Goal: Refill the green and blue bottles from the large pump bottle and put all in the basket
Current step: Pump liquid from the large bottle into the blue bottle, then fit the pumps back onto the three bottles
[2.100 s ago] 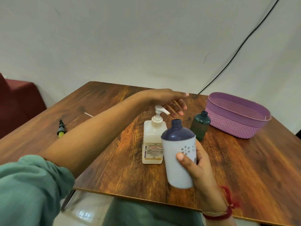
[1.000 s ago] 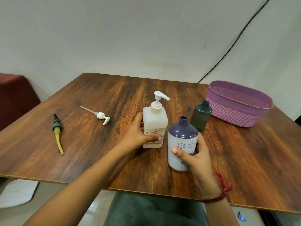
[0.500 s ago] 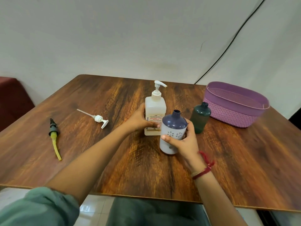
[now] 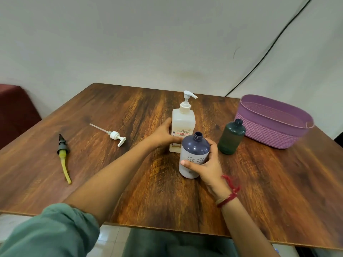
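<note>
- Blue bottle (image 4: pixel 194 156) (dark top, white lower body with a flower pattern, neck uncapped) stands upright in the right hand (image 4: pixel 206 166), whose thumb and fingers curl round its lower half.
- Large pump bottle (image 4: pixel 182 127) stands upright on the table (image 4: pixel 278 182), just behind that grip and slightly left of it. It is very close to the blue bottle, but I cannot tell whether they touch.
- The left hand (image 4: pixel 163 136) grips the pump bottle's body, with fingers wrapped across the label at the front. The white nozzle above the hand points right.
- Green bottle (image 4: pixel 231 137) stands upright to the right of the right hand, near it but apart.
- The purple basket (image 4: pixel 269 134) sits beyond the green bottle, farther right of both grips.
- Well to the left of the left hand lies a loose white pump head (image 4: pixel 116 135) and, farther left again, a black-and-yellow pump piece (image 4: pixel 63 154).
- A red thread (image 4: pixel 229 193) circles the right wrist.
</note>
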{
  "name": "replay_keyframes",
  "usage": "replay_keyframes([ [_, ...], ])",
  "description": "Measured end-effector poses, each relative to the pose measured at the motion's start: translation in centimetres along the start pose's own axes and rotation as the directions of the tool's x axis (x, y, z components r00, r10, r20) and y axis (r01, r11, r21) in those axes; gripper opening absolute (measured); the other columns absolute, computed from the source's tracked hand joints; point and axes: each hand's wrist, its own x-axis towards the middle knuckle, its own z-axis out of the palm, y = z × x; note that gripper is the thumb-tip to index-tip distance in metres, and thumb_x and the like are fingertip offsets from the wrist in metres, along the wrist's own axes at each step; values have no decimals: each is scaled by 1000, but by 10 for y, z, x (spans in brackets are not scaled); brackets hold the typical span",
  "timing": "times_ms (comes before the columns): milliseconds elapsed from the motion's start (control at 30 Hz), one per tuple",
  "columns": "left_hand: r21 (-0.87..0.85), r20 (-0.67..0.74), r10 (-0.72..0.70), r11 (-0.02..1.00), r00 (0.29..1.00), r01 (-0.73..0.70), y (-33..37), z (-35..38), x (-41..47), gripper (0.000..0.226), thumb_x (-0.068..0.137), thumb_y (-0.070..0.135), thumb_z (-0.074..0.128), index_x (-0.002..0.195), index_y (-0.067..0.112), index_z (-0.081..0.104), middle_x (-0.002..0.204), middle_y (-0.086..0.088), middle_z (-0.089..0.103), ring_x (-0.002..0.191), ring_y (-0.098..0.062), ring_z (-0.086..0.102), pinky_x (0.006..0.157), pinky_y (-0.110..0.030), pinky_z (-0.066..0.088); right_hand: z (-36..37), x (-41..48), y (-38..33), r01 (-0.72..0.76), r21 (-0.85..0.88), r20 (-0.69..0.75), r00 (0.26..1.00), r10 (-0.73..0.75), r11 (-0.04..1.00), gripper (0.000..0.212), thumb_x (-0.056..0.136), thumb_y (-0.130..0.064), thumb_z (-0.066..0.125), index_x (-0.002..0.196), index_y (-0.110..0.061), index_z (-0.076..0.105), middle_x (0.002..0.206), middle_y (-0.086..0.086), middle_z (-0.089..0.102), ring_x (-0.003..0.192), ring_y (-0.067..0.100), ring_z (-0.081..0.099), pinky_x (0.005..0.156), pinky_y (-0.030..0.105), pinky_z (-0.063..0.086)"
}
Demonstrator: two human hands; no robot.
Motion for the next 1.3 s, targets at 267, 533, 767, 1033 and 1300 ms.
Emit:
replay_keyframes([
  [267, -20, -21, -28, 999, 999, 28, -3, 6, -8, 80, 73, 17, 80, 138, 17, 35, 133, -5, 53, 119, -18, 52, 96, -34, 46, 4, -3, 1, 3, 39, 42, 999, -5, 999, 97, 55, -6, 87, 133, -25, 33, 124, -14, 50, 103, -15, 54, 80, 7, 47],
  [533, 46, -3, -42, 998, 999, 42, -1, 4, -13, 78, 76, 17, 77, 139, 15, 32, 129, -3, 51, 114, -13, 49, 90, -23, 42, 11, -2, -3, -54, 74, 138, 989, 43, 996, 113, 46, -18, 87, 140, -32, 26, 141, -3, 43, 124, 10, 47, 94, 20, 43],
  [767, -46, -101, -63, 997, 993, 58, -22, -11, -62, 61, 78, 20, 76, 130, 23, 44, 130, 1, 50, 121, -12, 49, 104, -32, 41, 0, -4, -4, -151, 136, 210, 970, 120, 979, 133, 42, -20, 94, 149, -34, 17, 145, -8, 39, 132, 15, 42, 110, 41, 37],
  [1033, -26, -255, 12, 999, 967, -19, -35, -3, -126, 36, 84, 29, 70, 116, 33, 54, 125, 9, 54, 116, -6, 52, 104, -36, 44, -3, -15, -7, -138, 138, 106, 987, 124, 981, 121, 44, -31, 92, 145, -32, 25, 151, 1, 35, 133, 20, 42, 109, 47, 39],
  [1300, 141, -544, 11, 987, 839, 79, -44, -56, -157, 48, 84, 31, 69, 127, 23, 47, 133, 1, 50, 121, -12, 49, 102, -37, 43, 3, -30, -23, -81, 211, -51, 994, 94, 974, 104, 55, -38, 77, 146, -25, 28, 147, 6, 37, 132, 20, 41, 108, 41, 38],
])
